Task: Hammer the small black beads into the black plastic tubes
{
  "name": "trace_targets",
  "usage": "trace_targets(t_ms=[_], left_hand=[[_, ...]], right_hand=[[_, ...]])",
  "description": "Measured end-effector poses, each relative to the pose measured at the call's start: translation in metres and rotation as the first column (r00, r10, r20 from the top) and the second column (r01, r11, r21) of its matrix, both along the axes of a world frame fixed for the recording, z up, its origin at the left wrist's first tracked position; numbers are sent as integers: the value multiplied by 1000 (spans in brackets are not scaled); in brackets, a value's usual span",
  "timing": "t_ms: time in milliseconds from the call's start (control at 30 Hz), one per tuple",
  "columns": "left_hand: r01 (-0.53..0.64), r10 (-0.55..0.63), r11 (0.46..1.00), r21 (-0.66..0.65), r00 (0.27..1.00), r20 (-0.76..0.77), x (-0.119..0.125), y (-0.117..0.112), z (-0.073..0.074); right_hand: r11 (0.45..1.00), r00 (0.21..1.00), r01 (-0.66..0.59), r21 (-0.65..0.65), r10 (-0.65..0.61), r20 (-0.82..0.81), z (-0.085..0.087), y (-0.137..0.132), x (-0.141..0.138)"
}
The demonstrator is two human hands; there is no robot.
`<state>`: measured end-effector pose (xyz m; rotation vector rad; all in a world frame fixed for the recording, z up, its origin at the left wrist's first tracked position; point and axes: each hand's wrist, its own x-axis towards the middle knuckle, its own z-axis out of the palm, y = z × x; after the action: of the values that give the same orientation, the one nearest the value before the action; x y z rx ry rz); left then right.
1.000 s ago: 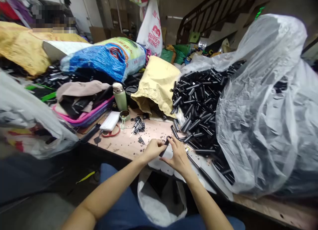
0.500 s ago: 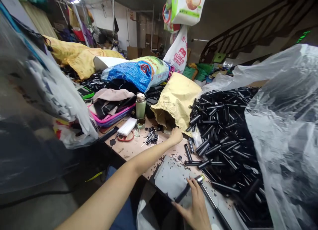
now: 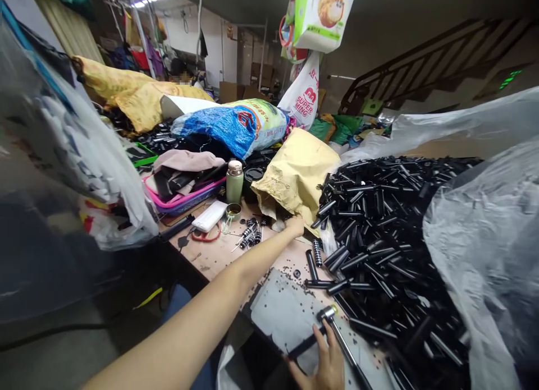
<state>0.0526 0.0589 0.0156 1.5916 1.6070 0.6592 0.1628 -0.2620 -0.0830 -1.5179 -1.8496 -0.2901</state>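
Note:
My left hand [image 3: 296,226] reaches into the mouth of the yellow bag [image 3: 309,160]; its fingers are hidden there. On the grey mat [image 3: 273,306], my right hand [image 3: 323,359] spans a short black tube [image 3: 305,344], thumb at the near end and fingers at the far end. Just beyond those fingers lies a hammer [image 3: 347,348] with a shiny shaft and a yellowish tip. Tiny dark bits and a small black ring [image 3: 297,274] are scattered near the mat's far edge. Several pins with black rings on them [image 3: 251,235] lie left of the bag.
A big heap of black tubes [image 3: 379,233] fills the right side, edged by clear plastic [image 3: 475,233]. At the left stand a green flask [image 3: 234,182], a small metal cup [image 3: 233,212], a white box [image 3: 209,216], red scissors [image 3: 206,234] and a pink basket [image 3: 185,205].
The view has shifted slightly. My left hand stays at the bag's mouth, its fingers now further out of sight. My right hand remains at the black tube beside the hammer.

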Motion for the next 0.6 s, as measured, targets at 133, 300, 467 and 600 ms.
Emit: trace_targets(t_ms=[133, 300, 467, 600], left_hand=[[83, -75, 996, -20, 963, 261, -42, -41, -4], [196, -39, 974, -117, 646, 762, -85, -96, -10], [208, 146, 953, -220, 321, 936, -111, -135, 0], [258, 127, 950, -174, 189, 974, -121, -163, 12]], right_hand=[[998, 993, -60, -16, 62, 103, 3, 1, 7], [999, 988, -23, -46, 29, 151, 14, 4, 6], [980, 998, -42, -197, 49, 32, 47, 0, -6], [931, 980, -157, -329, 106, -166, 70, 2, -20]])
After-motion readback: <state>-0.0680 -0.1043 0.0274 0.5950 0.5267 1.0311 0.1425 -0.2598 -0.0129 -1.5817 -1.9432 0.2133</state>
